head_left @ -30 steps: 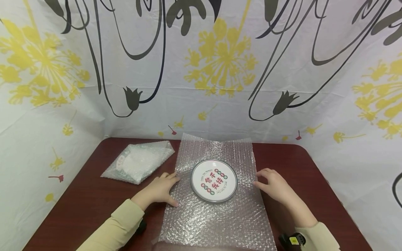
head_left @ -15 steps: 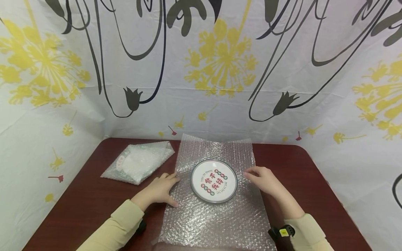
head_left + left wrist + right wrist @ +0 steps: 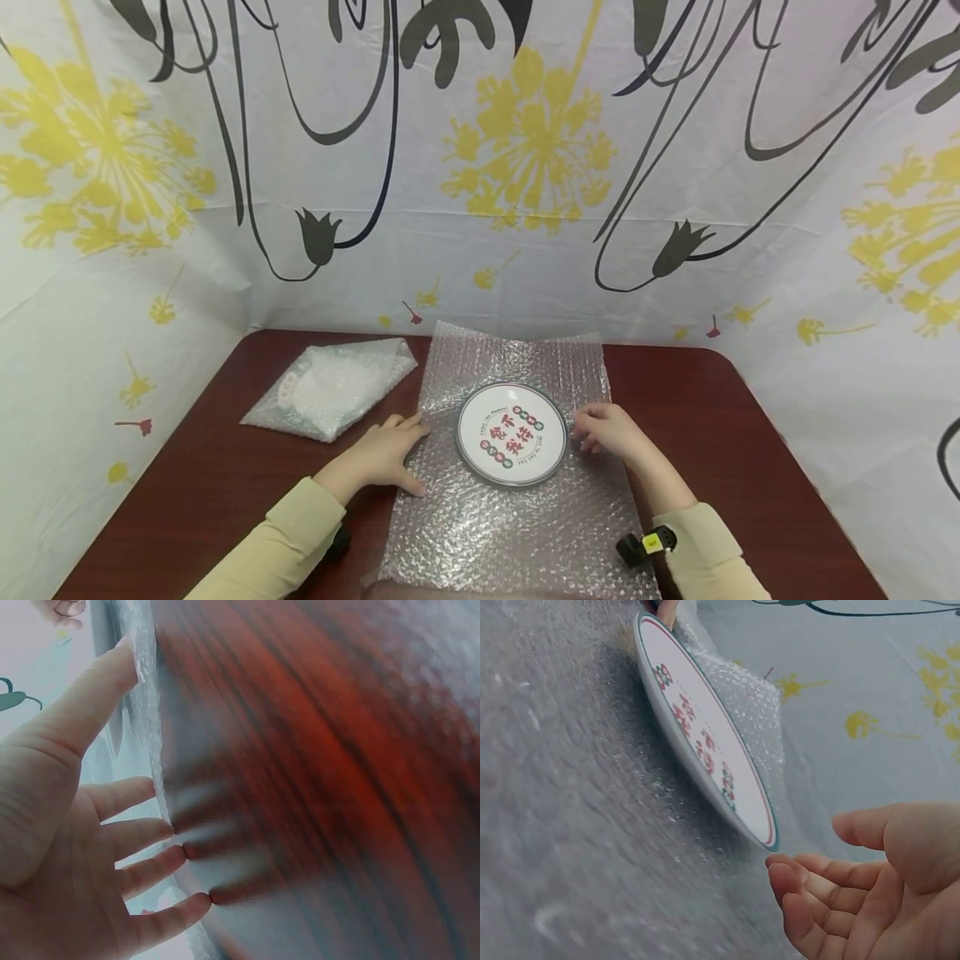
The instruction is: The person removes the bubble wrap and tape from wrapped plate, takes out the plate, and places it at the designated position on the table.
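A white plate point(image 3: 512, 433) with red characters and a dark green rim lies face up on a sheet of bubble wrap point(image 3: 517, 533) in the head view. My left hand point(image 3: 382, 452) rests with spread fingers at the sheet's left edge. In the left wrist view its fingertips point(image 3: 196, 902) touch the table by the wrap. Just off the plate's right rim is my right hand point(image 3: 609, 429), over the wrap. The right wrist view shows its fingers loosely bent near the rim, thumb apart and nothing held. Whether a fingertip touches the rim, I cannot tell.
A bubble-wrapped parcel point(image 3: 330, 387) with something white inside lies at the back left of the dark red table point(image 3: 180, 492). Patterned cloth point(image 3: 480, 167) hangs behind the table and along its sides. The wrap's far end rises against the cloth.
My right hand has moved left from the wrap's right edge to beside the plate's rim, its fingers bending a little. The left hand and the plate stay where they were.
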A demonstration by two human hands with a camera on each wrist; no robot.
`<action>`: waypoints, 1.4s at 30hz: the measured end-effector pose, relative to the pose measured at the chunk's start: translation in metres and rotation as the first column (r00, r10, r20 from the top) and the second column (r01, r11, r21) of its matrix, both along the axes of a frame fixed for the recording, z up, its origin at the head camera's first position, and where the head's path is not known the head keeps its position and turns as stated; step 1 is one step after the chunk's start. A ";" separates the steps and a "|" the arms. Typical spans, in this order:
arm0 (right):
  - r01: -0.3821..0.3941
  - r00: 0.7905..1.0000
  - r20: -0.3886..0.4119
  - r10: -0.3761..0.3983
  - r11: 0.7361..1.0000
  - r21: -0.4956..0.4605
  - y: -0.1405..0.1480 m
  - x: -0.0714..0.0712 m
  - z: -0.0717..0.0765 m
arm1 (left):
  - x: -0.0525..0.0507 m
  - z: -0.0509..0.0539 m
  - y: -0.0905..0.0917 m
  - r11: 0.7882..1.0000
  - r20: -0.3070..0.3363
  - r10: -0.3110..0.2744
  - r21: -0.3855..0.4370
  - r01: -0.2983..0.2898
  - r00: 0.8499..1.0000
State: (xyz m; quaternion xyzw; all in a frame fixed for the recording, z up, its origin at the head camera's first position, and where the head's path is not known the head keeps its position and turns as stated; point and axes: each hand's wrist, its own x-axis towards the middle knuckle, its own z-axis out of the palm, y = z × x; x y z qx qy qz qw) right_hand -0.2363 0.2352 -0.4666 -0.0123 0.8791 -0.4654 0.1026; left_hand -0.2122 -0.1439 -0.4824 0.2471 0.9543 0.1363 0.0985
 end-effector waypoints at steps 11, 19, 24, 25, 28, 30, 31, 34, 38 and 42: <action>0.037 0.998 0.049 -0.035 0.999 -0.040 -0.004 -0.006 -0.021 | 0.000 0.000 -0.001 1.000 -0.003 -0.008 -0.002 0.008 1.000; -0.007 0.995 0.094 0.019 0.992 -0.124 -0.004 -0.006 -0.028 | 0.000 0.000 -0.001 1.000 0.006 -0.002 0.003 0.002 1.000; -0.060 0.991 0.107 0.078 0.985 -0.163 -0.003 -0.004 -0.029 | -0.001 -0.002 -0.001 1.000 0.002 0.005 0.009 -0.005 1.000; -0.059 0.991 0.109 0.078 0.984 -0.167 -0.004 -0.003 -0.029 | -0.001 -0.002 -0.001 1.000 0.002 0.005 0.009 -0.005 1.000; -0.052 0.991 0.110 0.072 0.983 -0.174 -0.004 -0.003 -0.030 | -0.001 -0.002 -0.001 1.000 0.001 0.006 0.009 -0.006 1.000; -0.048 0.991 0.111 0.068 0.982 -0.180 -0.004 -0.002 -0.031 | 0.000 -0.001 -0.001 1.000 0.002 0.006 0.007 -0.006 1.000; -0.051 0.991 0.110 0.072 0.981 -0.185 -0.004 -0.002 -0.032 | 0.000 0.000 -0.001 1.000 0.003 0.006 0.007 -0.006 1.000; -0.061 0.991 0.108 0.084 0.978 -0.198 -0.003 -0.002 -0.033 | 0.000 0.001 -0.001 1.000 0.006 0.007 0.007 -0.007 1.000; -0.085 0.990 0.091 0.107 0.974 -0.211 -0.001 -0.002 -0.034 | 0.001 0.001 -0.001 1.000 0.008 0.009 0.008 -0.009 1.000; -0.072 0.991 0.092 0.094 0.973 -0.221 -0.001 -0.001 -0.035 | 0.001 0.000 -0.001 1.000 0.007 0.007 0.008 -0.007 1.000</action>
